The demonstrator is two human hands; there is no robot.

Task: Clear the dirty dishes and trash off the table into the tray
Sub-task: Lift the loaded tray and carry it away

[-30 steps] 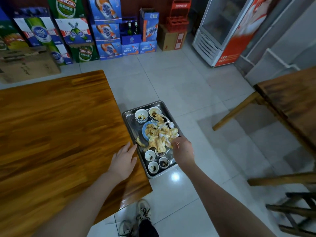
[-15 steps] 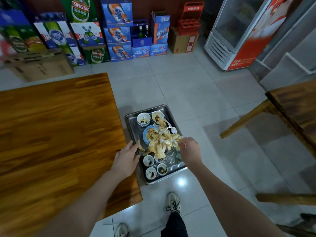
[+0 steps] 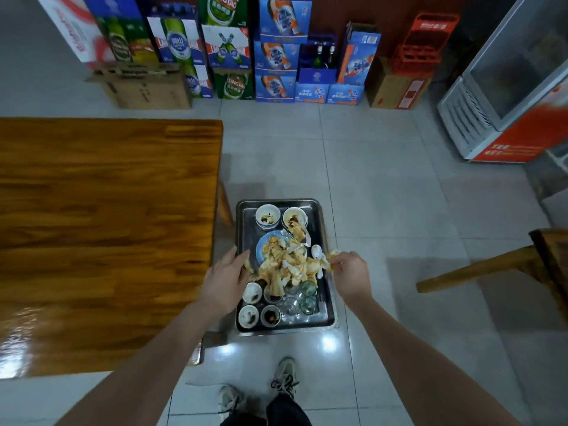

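Step in hand: we judge this the closing stretch of the clearing, with the last bit of trash going into the tray (image 3: 278, 200).
Right grip (image 3: 352, 272): thumb and fingers pinch a soiled paper scrap (image 3: 333, 255) just over the tray's right rim.
Left grip (image 3: 226, 276): fingers spread and straight, lying at the tray's left rim; we cannot tell if they press it.
Tray: it sits low, just beside the desk (image 3: 107, 226) corner, in front of our shoes (image 3: 284, 376); what carries it is hidden.
In the tray: two bowls (image 3: 268, 215) at the far end, a blue plate (image 3: 264, 244) under a heap of scraps (image 3: 285, 262), sauce cups (image 3: 249, 315) and glasses (image 3: 307, 289) at the near end.
Next move: we think the scrap should be let go over the heap, well inside the rim. After that both grips would likely take the tray's long sides.
In the way: the heap stands high and loose, so a tilt could spill it. The glasses crowd the near right corner.
Around: beer cartons (image 3: 227, 47) by the wall, a fridge (image 3: 507, 87), and a second desk (image 3: 550, 250) to the right.
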